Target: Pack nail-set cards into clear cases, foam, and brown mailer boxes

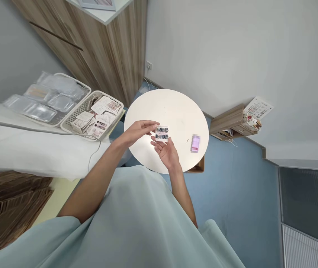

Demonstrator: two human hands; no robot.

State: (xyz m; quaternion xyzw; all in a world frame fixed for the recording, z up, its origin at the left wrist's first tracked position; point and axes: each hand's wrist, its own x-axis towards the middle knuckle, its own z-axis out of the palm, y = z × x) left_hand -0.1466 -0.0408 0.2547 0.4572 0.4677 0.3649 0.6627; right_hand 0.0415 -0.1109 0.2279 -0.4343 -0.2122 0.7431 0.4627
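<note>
Over the round white table [175, 108], a small card of press-on nails [162, 133] is held between my two hands. Two rows of dark, patterned nails show on its face. My left hand [139, 132] pinches the card at its left edge, thumb and fingers closed there. From below, my right hand [168, 153] grips the lower right corner, with the thumb at the edge and the fingers partly curled under the card. To the left, a white basket [71, 118] holds many similar nail cards [97, 126].
Another white basket [87, 87] carries clear plastic packets [61, 87] at the far left. A pixelated purple item [195, 143] lies on the table's right side. A grey cable [36, 130] crosses the white cloth. Beyond stand a wooden cabinet [119, 48] and a small wall shelf [227, 119].
</note>
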